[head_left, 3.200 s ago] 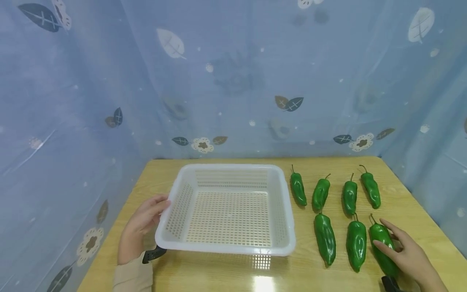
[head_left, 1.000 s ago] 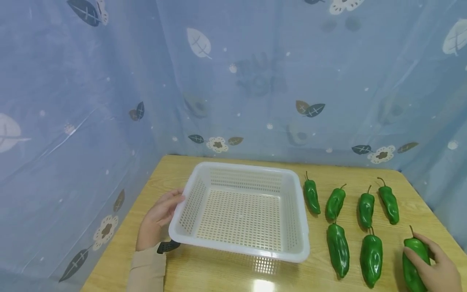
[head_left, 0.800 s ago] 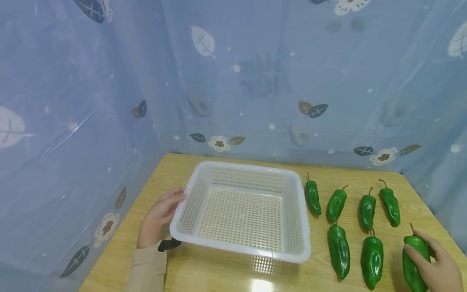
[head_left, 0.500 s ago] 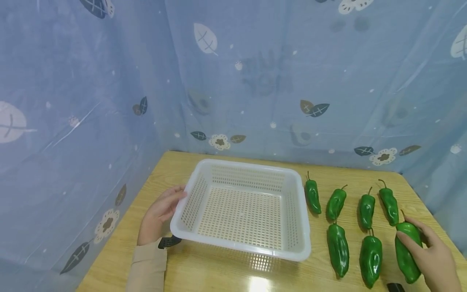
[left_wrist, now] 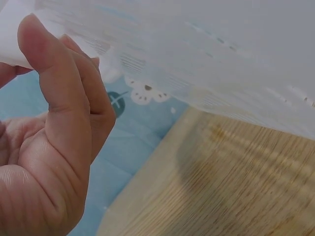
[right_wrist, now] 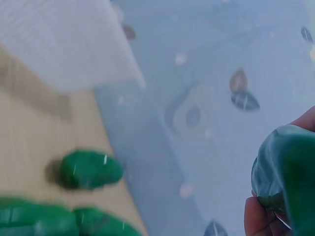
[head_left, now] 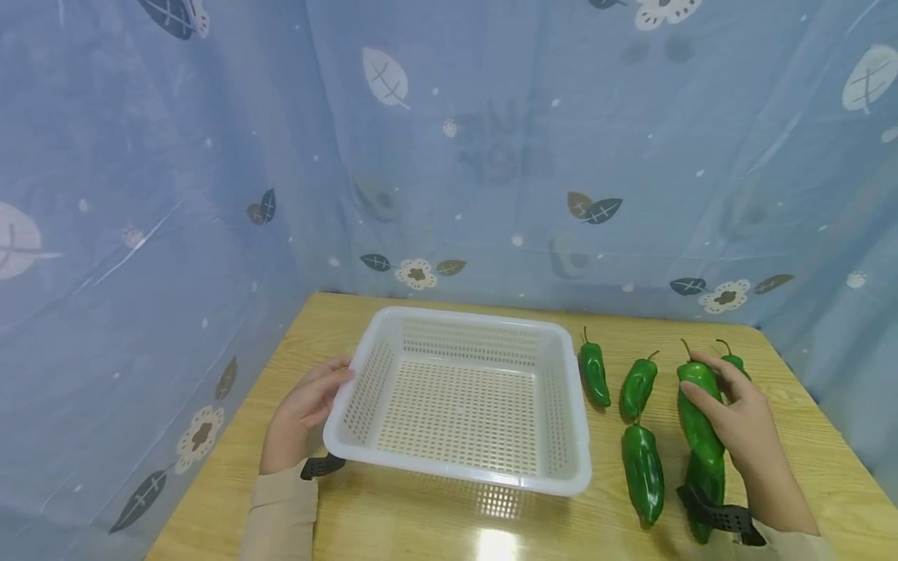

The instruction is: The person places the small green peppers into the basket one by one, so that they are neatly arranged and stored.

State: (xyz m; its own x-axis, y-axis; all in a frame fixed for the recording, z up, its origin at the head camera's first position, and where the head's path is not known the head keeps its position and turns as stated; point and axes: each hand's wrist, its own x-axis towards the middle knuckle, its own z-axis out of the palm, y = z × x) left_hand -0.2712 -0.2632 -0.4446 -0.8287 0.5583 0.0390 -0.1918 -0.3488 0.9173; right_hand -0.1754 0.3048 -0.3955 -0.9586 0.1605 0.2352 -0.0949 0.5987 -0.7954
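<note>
A white perforated plastic basket (head_left: 456, 413) stands left of the peppers, with nothing inside it. My left hand (head_left: 302, 409) grips its left rim, thumb on the near side; the left wrist view has the basket wall (left_wrist: 206, 64) above the wooden tabletop. Between the thumb and fingers of my right hand (head_left: 737, 413) is a large green pepper (head_left: 694, 413), stem pointing away from me, raised over other peppers. Part of that held pepper (right_wrist: 300, 172) fills the right edge of the right wrist view. Beneath it, another pepper (head_left: 708, 483) is partly covered.
More green peppers lie on the wooden table (head_left: 393, 518): a slim one (head_left: 595, 375) beside the basket, one (head_left: 638, 387) right of it, a long one (head_left: 642, 474) nearer me, and one (head_left: 734, 362) mostly behind my right hand. A blue patterned curtain (head_left: 477, 156) encloses the back and sides.
My right hand has lifted the nearest right pepper off the table and carried it left, over the other peppers. My left hand keeps its grip on the basket. The head view has shifted slightly.
</note>
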